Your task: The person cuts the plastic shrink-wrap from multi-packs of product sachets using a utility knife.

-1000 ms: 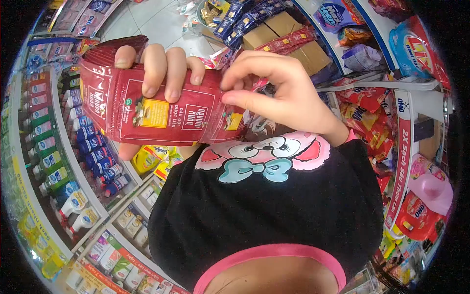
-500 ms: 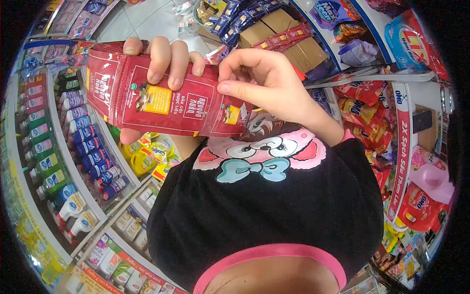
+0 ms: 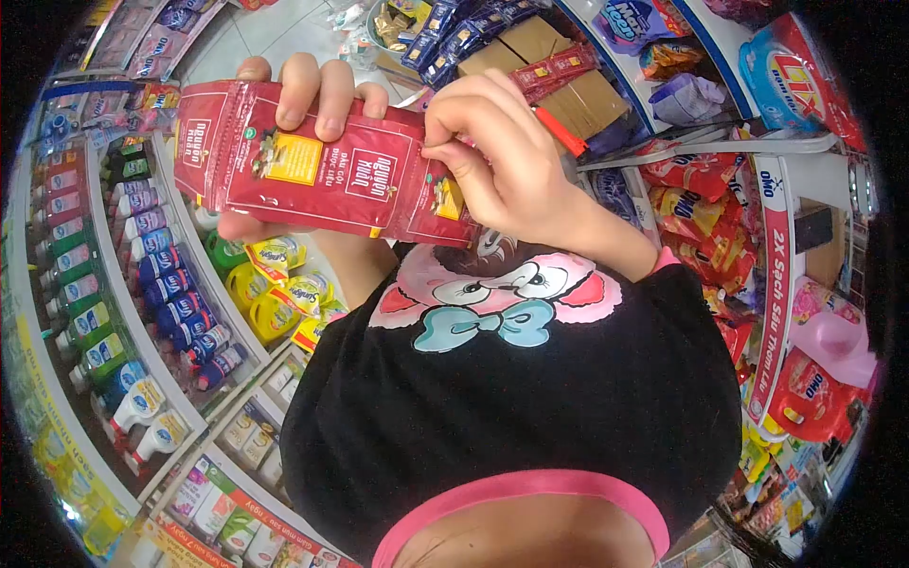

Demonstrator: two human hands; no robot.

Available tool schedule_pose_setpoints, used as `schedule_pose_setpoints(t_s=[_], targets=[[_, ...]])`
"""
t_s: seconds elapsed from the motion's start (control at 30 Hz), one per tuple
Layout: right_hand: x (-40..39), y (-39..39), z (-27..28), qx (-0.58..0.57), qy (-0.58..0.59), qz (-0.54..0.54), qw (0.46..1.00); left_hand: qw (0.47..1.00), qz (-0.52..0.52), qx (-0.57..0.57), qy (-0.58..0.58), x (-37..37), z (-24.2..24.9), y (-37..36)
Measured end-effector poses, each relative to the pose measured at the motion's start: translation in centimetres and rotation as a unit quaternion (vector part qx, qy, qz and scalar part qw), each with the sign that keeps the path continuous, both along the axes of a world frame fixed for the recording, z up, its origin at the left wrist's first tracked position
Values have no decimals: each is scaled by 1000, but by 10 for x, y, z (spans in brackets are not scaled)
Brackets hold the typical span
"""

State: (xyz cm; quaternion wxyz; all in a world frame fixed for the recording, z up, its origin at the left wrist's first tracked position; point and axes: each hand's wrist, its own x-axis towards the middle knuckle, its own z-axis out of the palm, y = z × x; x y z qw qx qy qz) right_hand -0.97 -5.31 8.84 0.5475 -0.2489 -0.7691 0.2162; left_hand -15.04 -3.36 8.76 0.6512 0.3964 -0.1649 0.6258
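A strip of joined red sachets (image 3: 322,175) with yellow labels is stretched out in front of my chest. My left hand (image 3: 317,104) grips it from the left, with the fingers over its upper edge and the thumb side showing below. At the right part of the strip, my right hand (image 3: 507,156) is closed in a pinch at the upper edge, near a seam between two sachets. Its other fingers are curled, and what lies between the fingertips is small and partly hidden. Below the strip is my black shirt (image 3: 511,407) with a pink cartoon face and blue bow.
Shelves with rows of bottles (image 3: 170,284) stand on the left, yellow bottles (image 3: 275,312) beside them. Cardboard boxes (image 3: 535,43), red sachets (image 3: 554,71) and blue packets (image 3: 454,38) lie ahead. Red detergent bags (image 3: 705,208) fill the right shelves, behind a white rail (image 3: 739,147).
The strip has tilted and risen slightly at its right end. My right hand has turned, with its fingers curled more tightly at the strip's edge. My left hand keeps its hold.
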Motion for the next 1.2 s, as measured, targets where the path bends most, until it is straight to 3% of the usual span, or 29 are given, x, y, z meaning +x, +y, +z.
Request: schedule_pose_setpoints(t_s=[0.13, 0.37, 0.43, 0.47, 0.53, 0.57, 0.7, 0.87, 1.2], targets=[[2, 4, -3, 141, -35, -41, 989, 1000, -7, -9, -4, 1, 0, 2], [7, 7, -4, 165, -39, -5, 986, 999, 6, -39, -9, 1, -2, 4], [5, 6, -5, 8, 22, 37, 999, 999, 24, -33, -4, 1, -4, 6], [5, 4, -4, 9, 22, 37, 999, 999, 42, -27, 1, 0, -6, 8], [4, -2, 0, -190, 85, 61, 976, 998, 59, -17, 18, -1, -7, 9], [5, -1, 1, -190, 85, 62, 976, 996, 76, -7, 35, -1, -8, 9], [6, 7, 1, -135, 4, 43, 990, 997, 73, -7, 35, -1, -8, 10], [6, 12, -4, 87, 3, -39, 995, 996, 72, -51, 22, 2, -7, 8], [12, 6, -4, 165, -8, -38, 986, 995, 46, -88, -4, 1, -2, 7]])
